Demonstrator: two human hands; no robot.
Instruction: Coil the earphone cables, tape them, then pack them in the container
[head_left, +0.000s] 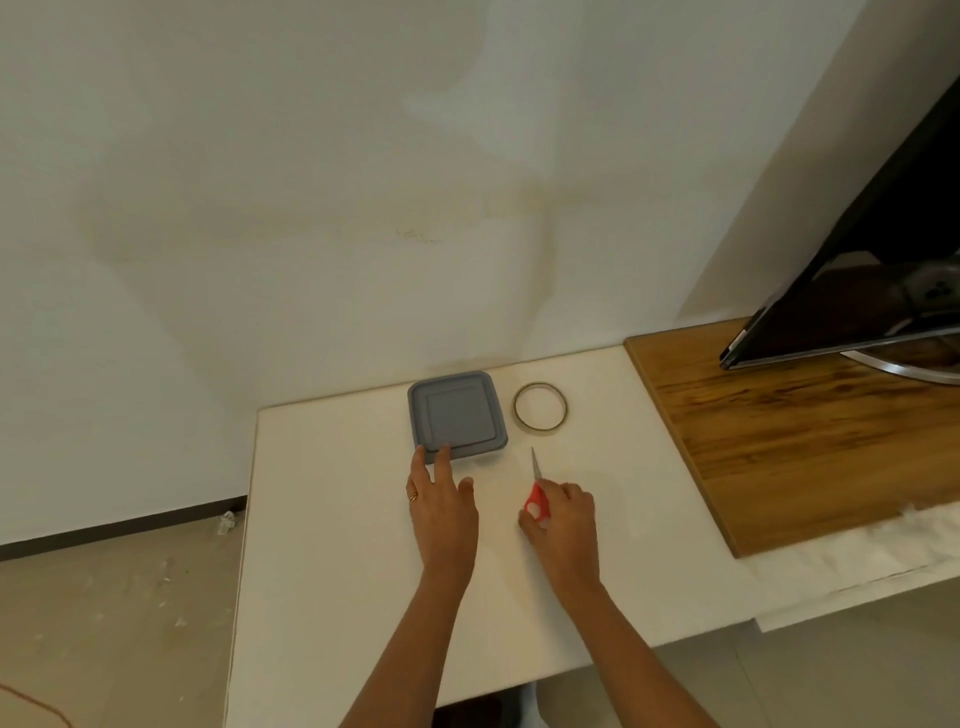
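On the white table (337, 519), the left hand (441, 506) is laid flat with its fingers straight and slightly spread. Two fingertips are pressed against the near edge of the grey container (457, 415), which is set just ahead of that hand with its lid closed. Just to the right of it, the right hand (563, 519) is curled round the red handles of the scissors (537, 499), whose closed blades are pointed away from the hand. Ahead of the blades, and beside the container's right side, a roll of clear tape (541, 429) is laid flat, touched by neither hand. Further out to the right, a wooden surface (779, 441) is butted against the table, and a dark screen (857, 291) is stood on it.

No earphone cables are seen anywhere. With the lid on, it cannot be told whether they are packed inside. If they are, coiling, taping and packing are judged done, and only the putting down of the scissors is left; if not, nothing is yet begun.
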